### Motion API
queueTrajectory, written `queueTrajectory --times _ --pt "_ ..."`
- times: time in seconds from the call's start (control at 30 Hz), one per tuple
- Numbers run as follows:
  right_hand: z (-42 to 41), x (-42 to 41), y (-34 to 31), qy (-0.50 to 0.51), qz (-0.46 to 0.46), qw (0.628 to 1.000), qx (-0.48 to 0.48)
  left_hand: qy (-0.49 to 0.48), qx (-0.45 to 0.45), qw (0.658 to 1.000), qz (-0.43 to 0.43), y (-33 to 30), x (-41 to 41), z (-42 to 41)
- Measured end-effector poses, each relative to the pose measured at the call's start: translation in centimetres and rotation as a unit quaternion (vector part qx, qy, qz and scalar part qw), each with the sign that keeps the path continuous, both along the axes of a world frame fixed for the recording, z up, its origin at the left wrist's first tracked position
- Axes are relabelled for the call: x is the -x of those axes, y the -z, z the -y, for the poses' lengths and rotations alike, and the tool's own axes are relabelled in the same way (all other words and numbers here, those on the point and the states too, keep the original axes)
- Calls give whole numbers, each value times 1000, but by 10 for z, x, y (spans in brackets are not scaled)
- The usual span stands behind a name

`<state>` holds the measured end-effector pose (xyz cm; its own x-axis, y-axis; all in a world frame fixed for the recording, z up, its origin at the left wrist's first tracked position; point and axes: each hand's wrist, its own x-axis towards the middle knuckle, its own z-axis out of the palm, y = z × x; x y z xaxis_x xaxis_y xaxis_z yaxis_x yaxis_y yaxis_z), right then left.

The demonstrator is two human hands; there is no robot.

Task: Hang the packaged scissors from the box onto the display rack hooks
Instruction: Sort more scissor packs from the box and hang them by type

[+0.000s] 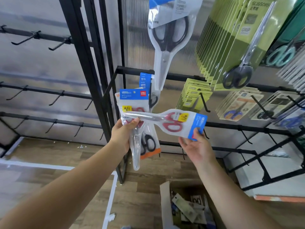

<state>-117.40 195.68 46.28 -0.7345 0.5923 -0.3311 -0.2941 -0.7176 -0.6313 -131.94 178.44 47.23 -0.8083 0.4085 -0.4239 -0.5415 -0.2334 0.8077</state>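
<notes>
Two hands: left (123, 134) grips packet bunch (134, 113); right (196, 144) pinches red-handled scissors packet (171, 123), blue header.

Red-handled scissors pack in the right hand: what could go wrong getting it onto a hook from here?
The red-handled pack lies sideways, its blue header pinched by the right hand, so it may miss the nearby hook. The left hand grips a bundle of packs loosely; one could slip to the floor.

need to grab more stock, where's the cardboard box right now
In the head view the cardboard box sits open on the wooden floor at bottom centre-right, below the right hand and beside the display rack's foot.
</notes>
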Motion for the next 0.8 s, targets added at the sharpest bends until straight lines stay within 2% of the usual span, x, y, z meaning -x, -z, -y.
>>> queueTrajectory --times 0.13,0.33,0.63,0.7,0.8 --pt "-18 -2 -4 32 -8 999 -26 -15 47 999 -3 5 4 16" --pt "-22 9 -10 74 19 996 -47 -18 89 993 -69 0 10 31" --pt "-13 38 -30 50 13 991 -121 -1 127 979 -161 1 15 43" --pt "-13 44 -37 71 38 987 -141 0 129 974 -184 1 17 45" --pt "-2 53 -43 102 137 963 -209 -5 134 968 -214 1 19 45"
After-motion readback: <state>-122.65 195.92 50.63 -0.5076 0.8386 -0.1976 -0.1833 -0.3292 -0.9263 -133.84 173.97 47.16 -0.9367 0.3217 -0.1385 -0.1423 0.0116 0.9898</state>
